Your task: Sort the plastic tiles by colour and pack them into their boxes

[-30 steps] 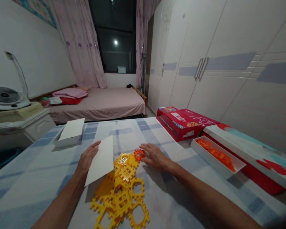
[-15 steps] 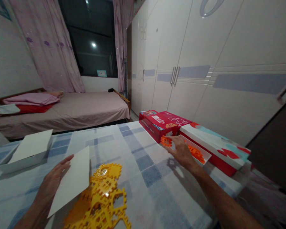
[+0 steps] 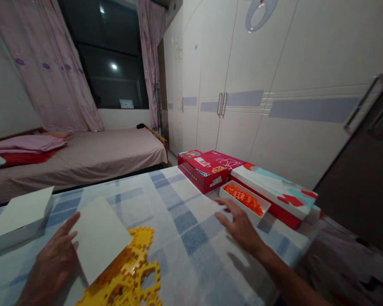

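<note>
My left hand (image 3: pixel 55 250) grips a flat white cardboard piece (image 3: pixel 100 236) by its left edge, thumb and fingers at that side. It is tilted over a heap of yellow plastic building pieces (image 3: pixel 137 263) with toothed edges, hiding part of them. Whether it is a single panel or one face of a box I cannot tell. My right hand (image 3: pixel 239 225) hovers above the table with fingers apart and nothing in them. Just behind it sits a small open white box (image 3: pixel 258 214) holding orange toothed pieces (image 3: pixel 244 197).
A red printed box (image 3: pixel 207 168) and a longer red-and-white box (image 3: pixel 274 191) stand behind the small white one. Another white box (image 3: pixel 22 212) lies at the left. A checked cloth (image 3: pixel 178 238) covers the table; a bed (image 3: pixel 115 148) and wardrobe stand beyond.
My right hand has let go of an orange toothed piece and drawn back from the small white box. The cardboard piece has turned its broad face more toward me. The camera view has shifted right.
</note>
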A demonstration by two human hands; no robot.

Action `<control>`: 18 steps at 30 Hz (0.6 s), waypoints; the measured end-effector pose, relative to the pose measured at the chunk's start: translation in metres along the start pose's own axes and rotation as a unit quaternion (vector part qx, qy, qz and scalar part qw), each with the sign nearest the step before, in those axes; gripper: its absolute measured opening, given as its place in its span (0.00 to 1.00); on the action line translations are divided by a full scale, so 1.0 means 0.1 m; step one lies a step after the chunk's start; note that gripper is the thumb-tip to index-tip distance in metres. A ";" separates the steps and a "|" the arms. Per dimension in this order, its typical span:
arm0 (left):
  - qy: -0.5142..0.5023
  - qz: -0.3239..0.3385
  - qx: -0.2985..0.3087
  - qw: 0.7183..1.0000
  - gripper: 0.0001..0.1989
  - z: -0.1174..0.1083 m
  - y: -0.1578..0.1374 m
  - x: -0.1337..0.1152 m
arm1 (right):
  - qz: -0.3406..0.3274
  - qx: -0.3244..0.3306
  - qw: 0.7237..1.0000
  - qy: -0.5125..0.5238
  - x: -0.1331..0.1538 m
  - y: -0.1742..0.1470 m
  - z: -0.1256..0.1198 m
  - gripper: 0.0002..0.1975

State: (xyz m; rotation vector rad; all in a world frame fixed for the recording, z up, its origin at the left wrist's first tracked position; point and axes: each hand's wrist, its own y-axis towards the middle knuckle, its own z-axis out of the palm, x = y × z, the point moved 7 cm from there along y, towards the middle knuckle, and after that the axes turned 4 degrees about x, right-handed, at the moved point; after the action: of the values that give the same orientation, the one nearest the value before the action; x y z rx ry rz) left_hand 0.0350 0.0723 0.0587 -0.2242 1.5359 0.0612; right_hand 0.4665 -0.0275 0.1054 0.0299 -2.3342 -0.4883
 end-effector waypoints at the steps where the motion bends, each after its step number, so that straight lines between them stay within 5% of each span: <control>1: -0.029 0.000 0.014 0.999 0.43 0.04 0.00 0.01 | -0.008 0.042 0.998 0.043 0.16 -0.02 0.20 0.18; 7: -0.113 0.033 0.094 0.989 0.42 0.36 -0.06 0.01 | -0.102 0.170 0.979 0.036 0.87 -0.06 1.08 0.39; 13: -0.114 0.047 0.164 0.979 0.46 0.63 -0.24 0.07 | -0.137 0.195 0.970 -0.054 1.11 0.03 1.41 0.50; 18: -0.117 0.038 0.225 0.966 0.44 0.83 -0.42 0.09 | -0.133 0.198 0.965 -0.108 1.01 0.07 1.57 0.57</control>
State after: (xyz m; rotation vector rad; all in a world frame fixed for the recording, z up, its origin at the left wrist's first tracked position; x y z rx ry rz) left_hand 0.1248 0.0454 0.0562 0.1982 1.2821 -0.1951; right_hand 0.2877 0.0160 0.0728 0.5075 -2.6223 -0.1486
